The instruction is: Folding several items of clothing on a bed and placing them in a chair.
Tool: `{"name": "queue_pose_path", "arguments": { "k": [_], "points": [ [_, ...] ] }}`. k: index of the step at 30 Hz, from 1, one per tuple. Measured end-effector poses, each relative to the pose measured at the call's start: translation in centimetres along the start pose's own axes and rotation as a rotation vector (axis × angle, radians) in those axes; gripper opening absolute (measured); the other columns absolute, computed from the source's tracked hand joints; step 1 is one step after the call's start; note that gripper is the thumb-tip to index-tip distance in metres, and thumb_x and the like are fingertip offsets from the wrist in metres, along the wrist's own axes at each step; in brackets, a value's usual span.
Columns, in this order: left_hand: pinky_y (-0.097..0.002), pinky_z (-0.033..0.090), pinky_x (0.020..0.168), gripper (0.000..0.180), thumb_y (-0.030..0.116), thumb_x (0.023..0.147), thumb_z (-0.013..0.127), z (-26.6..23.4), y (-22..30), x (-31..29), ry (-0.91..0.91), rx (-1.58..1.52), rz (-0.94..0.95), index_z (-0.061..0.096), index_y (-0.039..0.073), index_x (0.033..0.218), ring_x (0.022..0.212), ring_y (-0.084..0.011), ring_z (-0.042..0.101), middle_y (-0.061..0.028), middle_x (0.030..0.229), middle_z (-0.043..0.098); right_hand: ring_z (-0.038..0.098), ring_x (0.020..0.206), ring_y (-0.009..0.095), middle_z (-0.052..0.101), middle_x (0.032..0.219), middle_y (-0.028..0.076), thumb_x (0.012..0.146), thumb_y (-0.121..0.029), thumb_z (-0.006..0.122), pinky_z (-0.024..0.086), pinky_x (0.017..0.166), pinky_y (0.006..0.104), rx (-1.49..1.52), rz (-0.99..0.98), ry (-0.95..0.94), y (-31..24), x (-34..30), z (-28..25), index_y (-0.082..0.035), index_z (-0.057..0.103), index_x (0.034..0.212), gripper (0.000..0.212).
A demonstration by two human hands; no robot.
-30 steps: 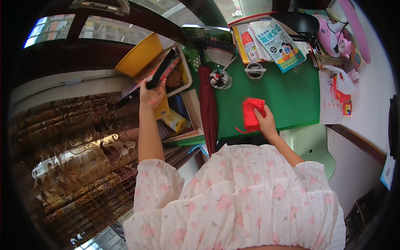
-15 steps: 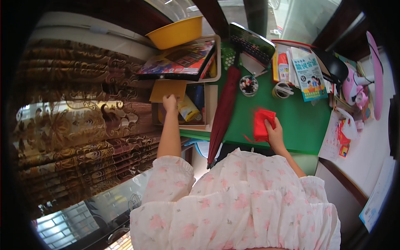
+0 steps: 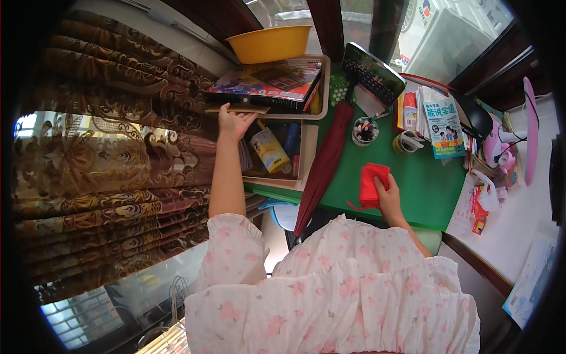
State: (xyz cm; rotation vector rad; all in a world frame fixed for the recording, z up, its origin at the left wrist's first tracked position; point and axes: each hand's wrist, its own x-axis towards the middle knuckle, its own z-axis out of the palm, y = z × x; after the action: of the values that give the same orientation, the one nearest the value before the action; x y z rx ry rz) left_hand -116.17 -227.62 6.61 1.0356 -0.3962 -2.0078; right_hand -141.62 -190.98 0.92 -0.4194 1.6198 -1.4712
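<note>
My left hand [image 3: 234, 123] is raised palm up, fingers spread, against the edge of a flat brown cardboard piece [image 3: 244, 110] above an open box [image 3: 302, 154]. The cardboard now shows almost edge-on. Inside the box lie a yellow bottle with a white label [image 3: 270, 151] and a blue cylinder [image 3: 292, 138]; its deeper part is shadowed. My right hand [image 3: 389, 197] grips a folded red cloth [image 3: 372, 184] over the front of the green table [image 3: 336, 192]. A thin red strip hangs from the cloth's lower left.
A dark red folded umbrella [image 3: 325, 162] lies between the box and my right hand. Behind are a tray of books [image 3: 326, 88], a yellow basin [image 3: 270, 45], a pen cup [image 3: 365, 131], a second cup [image 3: 407, 143], a tilted tablet-like screen [image 3: 372, 74] and upright books [image 3: 442, 121].
The cardboard piece has tilted up from a broad face to nearly edge-on. My left hand has turned from a closed grip to spread fingers. My right hand keeps the red cloth.
</note>
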Motion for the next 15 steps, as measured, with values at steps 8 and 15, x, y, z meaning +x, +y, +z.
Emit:
{"name": "queue_pose_path", "arguments": {
  "k": [8,15],
  "points": [
    [-0.0525,0.029,0.103,0.065,0.027,0.087,0.04,-0.2,2.1,0.9,-0.078,0.044,-0.04,0.007,-0.005,0.133,0.128,-0.0446,0.018,-0.029,0.138,0.012,0.053,0.079,0.012,0.06,0.087,0.005,0.088,-0.02,0.056,0.043,0.072,0.0256,-0.052,-0.047,0.13,1.1,-2.3,0.4,0.0,0.053,0.1,0.024],
    [-0.0435,0.039,0.098,0.048,0.022,0.085,0.046,-5.7,-3.7,-1.8,0.149,0.039,0.017,0.033,-0.005,0.123,0.118,-0.0349,0.039,-0.0238,0.126,0.037,0.053,0.083,0.01,0.059,0.093,0.004,0.088,-0.02,0.056,0.043,0.073,0.0236,0.043,-0.049,0.3,3.1,-7.0,-1.5,-0.002,0.054,0.103,0.023]
  ]
}}
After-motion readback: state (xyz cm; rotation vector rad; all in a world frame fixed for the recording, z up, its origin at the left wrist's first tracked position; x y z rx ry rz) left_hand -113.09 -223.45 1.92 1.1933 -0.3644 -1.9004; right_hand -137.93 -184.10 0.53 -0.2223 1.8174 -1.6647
